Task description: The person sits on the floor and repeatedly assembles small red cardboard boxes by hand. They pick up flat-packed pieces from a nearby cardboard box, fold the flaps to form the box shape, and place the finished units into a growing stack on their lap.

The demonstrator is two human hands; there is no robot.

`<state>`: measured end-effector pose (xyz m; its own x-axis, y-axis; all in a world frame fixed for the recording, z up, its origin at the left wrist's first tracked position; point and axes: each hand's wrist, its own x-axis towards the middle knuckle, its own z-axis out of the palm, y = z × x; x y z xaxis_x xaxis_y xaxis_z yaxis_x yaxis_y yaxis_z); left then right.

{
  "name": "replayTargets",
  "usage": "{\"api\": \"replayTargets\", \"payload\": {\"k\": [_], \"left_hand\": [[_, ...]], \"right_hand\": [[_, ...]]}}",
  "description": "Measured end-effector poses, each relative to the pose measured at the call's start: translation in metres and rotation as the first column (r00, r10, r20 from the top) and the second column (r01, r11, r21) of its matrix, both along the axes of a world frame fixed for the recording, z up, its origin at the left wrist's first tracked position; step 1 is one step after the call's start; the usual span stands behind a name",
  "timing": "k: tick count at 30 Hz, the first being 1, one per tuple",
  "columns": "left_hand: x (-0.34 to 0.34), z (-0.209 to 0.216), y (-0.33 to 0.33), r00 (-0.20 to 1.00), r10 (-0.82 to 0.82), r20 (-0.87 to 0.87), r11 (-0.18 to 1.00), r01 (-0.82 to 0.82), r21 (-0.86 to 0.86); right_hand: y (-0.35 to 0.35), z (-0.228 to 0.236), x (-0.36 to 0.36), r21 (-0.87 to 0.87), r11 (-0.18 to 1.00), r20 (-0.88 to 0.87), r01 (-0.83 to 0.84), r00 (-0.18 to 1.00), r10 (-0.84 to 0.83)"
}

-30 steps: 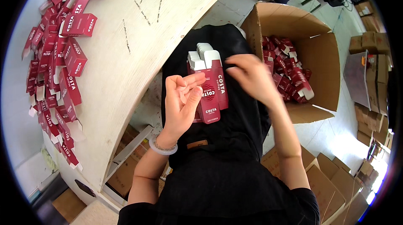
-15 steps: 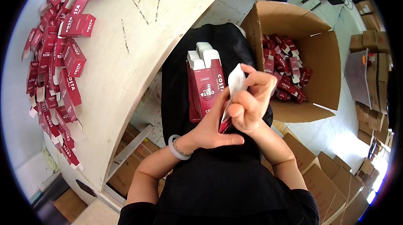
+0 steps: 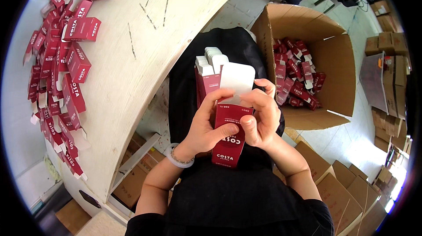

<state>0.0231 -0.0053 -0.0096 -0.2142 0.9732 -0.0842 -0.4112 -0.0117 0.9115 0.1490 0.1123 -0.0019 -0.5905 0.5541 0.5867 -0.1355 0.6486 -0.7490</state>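
In the head view, the box [image 3: 227,146] stands between both hands above the lap, its white lid [image 3: 237,75] raised. The left hand [image 3: 207,125] holds it, thumb across the red front and fingers at the top edge; the right hand [image 3: 263,115] is curled narrow around its right edge, fingertips at the lid's base. Those fingers cover the mouth, so I cannot tell how any side flaps lie. A flap standing proud there could catch the lid and crease it; too hard a left thumb could bow the front. Just beyond, the stack [image 3: 210,82] rests loose on black cloth [image 3: 182,99], where a shifting knee might spill it.
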Motion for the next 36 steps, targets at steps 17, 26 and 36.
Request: {"api": "replayTargets", "payload": {"k": [17,26,36], "left_hand": [[-0.022,0.008,0.003,0.862,0.095,-0.498,0.995,-0.060,0.086],[-0.018,0.011,0.011,0.889,0.124,-0.440,0.992,-0.119,0.038],[-0.006,-0.004,0.012,0.939,0.118,-0.322,0.992,-0.100,0.071]], "right_hand": [[0.023,0.034,-0.001,-0.697,0.658,-0.035,-0.286,0.930,0.367],[0.012,0.024,-0.002,-0.385,0.839,-0.021,-0.384,0.913,0.408],[0.101,0.027,0.073,0.073,0.890,0.528,0.449,0.740,-0.417]]}}
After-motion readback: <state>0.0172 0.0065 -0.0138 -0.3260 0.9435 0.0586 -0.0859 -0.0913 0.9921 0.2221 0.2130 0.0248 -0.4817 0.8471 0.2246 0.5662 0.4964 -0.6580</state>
